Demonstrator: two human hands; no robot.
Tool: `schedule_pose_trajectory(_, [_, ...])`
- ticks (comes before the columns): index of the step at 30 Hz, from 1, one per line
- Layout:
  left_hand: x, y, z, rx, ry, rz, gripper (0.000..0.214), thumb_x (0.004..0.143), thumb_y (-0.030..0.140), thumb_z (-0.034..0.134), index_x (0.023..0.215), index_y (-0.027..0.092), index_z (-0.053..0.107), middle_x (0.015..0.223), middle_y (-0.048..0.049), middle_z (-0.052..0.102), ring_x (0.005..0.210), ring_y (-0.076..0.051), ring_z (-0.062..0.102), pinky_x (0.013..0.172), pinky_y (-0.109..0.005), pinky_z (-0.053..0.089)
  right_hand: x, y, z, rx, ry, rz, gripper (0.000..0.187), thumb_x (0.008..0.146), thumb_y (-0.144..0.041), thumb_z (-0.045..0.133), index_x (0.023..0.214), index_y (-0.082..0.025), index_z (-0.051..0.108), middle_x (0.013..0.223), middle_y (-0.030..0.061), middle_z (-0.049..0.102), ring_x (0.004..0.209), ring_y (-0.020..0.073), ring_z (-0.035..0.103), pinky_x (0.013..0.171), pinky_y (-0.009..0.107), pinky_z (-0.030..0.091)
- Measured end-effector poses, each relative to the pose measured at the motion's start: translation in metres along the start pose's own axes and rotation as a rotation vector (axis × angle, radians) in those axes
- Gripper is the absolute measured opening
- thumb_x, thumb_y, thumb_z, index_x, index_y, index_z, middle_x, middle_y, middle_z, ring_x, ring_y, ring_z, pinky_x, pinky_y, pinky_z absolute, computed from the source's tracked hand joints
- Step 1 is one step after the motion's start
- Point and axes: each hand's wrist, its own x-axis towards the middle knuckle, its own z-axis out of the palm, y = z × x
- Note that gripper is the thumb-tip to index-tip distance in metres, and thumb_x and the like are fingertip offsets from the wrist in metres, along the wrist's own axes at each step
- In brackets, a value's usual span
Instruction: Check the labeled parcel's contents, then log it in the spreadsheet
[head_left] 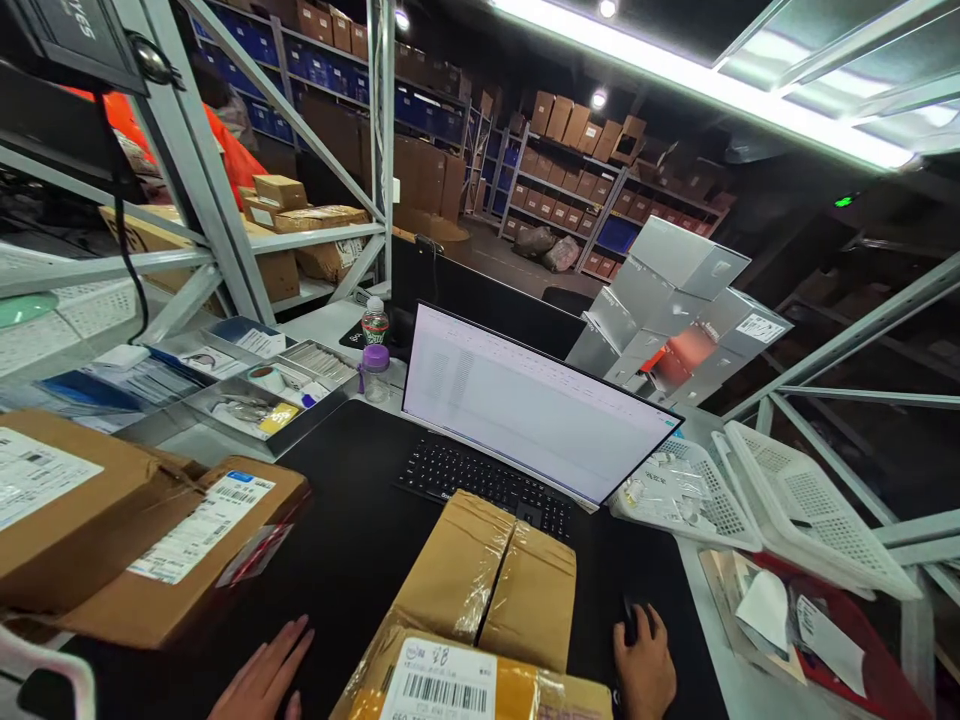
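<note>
My left hand (262,672) lies with its fingers stretched out at the lower left, over the black desk mat (341,570), holding nothing. At the lower right my right hand (646,662) is wrapped round a black computer mouse (630,622), mostly hidden under the fingers. Between my hands stand taped brown cardboard boxes (469,570), the nearest one bearing a white barcode label (441,682). Behind them a black keyboard (480,485) is partly covered by a box. The monitor (525,400) beyond it shows a pale page of unreadable rows.
Labelled cartons (187,550) lie at the left. Behind them are a metal tray (255,400) of small items and a purple-capped bottle (375,372). White baskets (817,510) and a red tray (862,640) flank the right side. Silver boxes (675,300) are stacked behind the monitor.
</note>
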Motion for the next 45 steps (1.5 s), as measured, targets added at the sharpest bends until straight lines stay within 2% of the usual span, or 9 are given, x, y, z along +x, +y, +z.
schedule_pose_trajectory(4, [0.002,0.001,-0.002,-0.007,-0.003,-0.006,0.064,0.088,0.034,0.056,0.152,0.026,0.05,0.154,-0.0091,0.059,0.131,-0.025,0.065,0.111,-0.041,0.053,-0.001,0.0,0.0,-0.022,0.011,-0.003,0.058,0.097,-0.049,0.029,0.127,-0.017,0.067,0.147,0.0175,0.055,0.102,0.0304,0.071,0.08,0.043,0.057])
schedule_pose_trajectory(14, [0.001,0.003,-0.003,-0.085,-0.076,-0.12,0.056,0.091,0.037,0.052,0.146,0.029,0.058,0.154,-0.0062,0.06,0.134,-0.024,0.063,0.116,-0.041,0.051,-0.001,-0.002,-0.001,-0.01,0.044,0.025,0.057,0.097,-0.05,0.032,0.128,-0.016,0.065,0.143,0.0182,0.056,0.097,0.0307,0.071,0.078,0.043,0.056])
schedule_pose_trajectory(18, [0.005,0.004,-0.007,-0.068,-0.055,-0.089,0.055,0.09,0.036,0.053,0.145,0.027,0.06,0.153,-0.0071,0.061,0.132,-0.026,0.065,0.113,-0.042,0.054,-0.001,-0.003,0.0,0.015,0.06,0.036,0.059,0.094,-0.053,0.033,0.127,-0.014,0.065,0.14,0.0203,0.058,0.097,0.0328,0.071,0.077,0.044,0.056])
schedule_pose_trajectory(21, [0.005,0.004,-0.008,-0.061,-0.051,-0.089,0.055,0.089,0.037,0.055,0.143,0.028,0.061,0.152,-0.0062,0.061,0.131,-0.026,0.065,0.112,-0.04,0.054,0.0,-0.002,0.001,0.066,0.085,0.027,0.062,0.095,-0.054,0.032,0.128,-0.011,0.063,0.138,0.0226,0.058,0.102,0.0359,0.069,0.081,0.047,0.056])
schedule_pose_trajectory(27, [0.001,0.001,-0.002,-0.111,-0.143,-0.171,0.054,0.089,0.038,0.053,0.142,0.03,0.062,0.151,-0.0047,0.062,0.135,-0.025,0.062,0.117,-0.042,0.05,0.009,0.002,0.005,0.226,0.09,0.061,0.066,0.096,-0.059,0.035,0.133,-0.009,0.058,0.136,0.0262,0.058,0.119,0.0392,0.062,0.093,0.049,0.053])
schedule_pose_trajectory(32, [-0.001,-0.001,0.001,-0.101,-0.11,-0.129,0.057,0.09,0.037,0.054,0.145,0.028,0.059,0.153,-0.0065,0.06,0.136,-0.025,0.062,0.118,-0.042,0.047,0.01,0.003,0.006,0.225,0.1,0.068,0.067,0.095,-0.059,0.034,0.133,-0.008,0.057,0.137,0.0249,0.058,0.122,0.0377,0.061,0.098,0.047,0.052])
schedule_pose_trajectory(36, [-0.003,-0.002,0.003,-0.08,-0.094,-0.092,0.056,0.091,0.036,0.053,0.147,0.027,0.058,0.154,-0.0071,0.059,0.136,-0.025,0.062,0.117,-0.042,0.049,0.007,0.002,0.003,0.202,0.099,0.058,0.065,0.093,-0.056,0.036,0.132,-0.01,0.058,0.136,0.0234,0.06,0.118,0.0375,0.063,0.096,0.047,0.052])
schedule_pose_trajectory(42, [-0.007,-0.003,0.008,-0.104,-0.088,-0.093,0.06,0.089,0.037,0.053,0.148,0.024,0.057,0.154,-0.0103,0.059,0.137,-0.027,0.061,0.117,-0.045,0.049,0.004,-0.001,0.0,0.158,0.092,0.054,0.063,0.091,-0.054,0.038,0.131,-0.011,0.059,0.137,0.0218,0.061,0.112,0.037,0.066,0.089,0.048,0.054])
schedule_pose_trajectory(45, [-0.007,-0.003,0.008,-0.108,-0.106,-0.111,0.059,0.09,0.036,0.052,0.148,0.025,0.057,0.154,-0.0089,0.059,0.138,-0.026,0.06,0.119,-0.044,0.047,0.002,-0.003,-0.001,0.105,0.083,0.085,0.062,0.092,-0.054,0.036,0.133,-0.013,0.059,0.137,0.0207,0.061,0.108,0.0362,0.067,0.084,0.047,0.054])
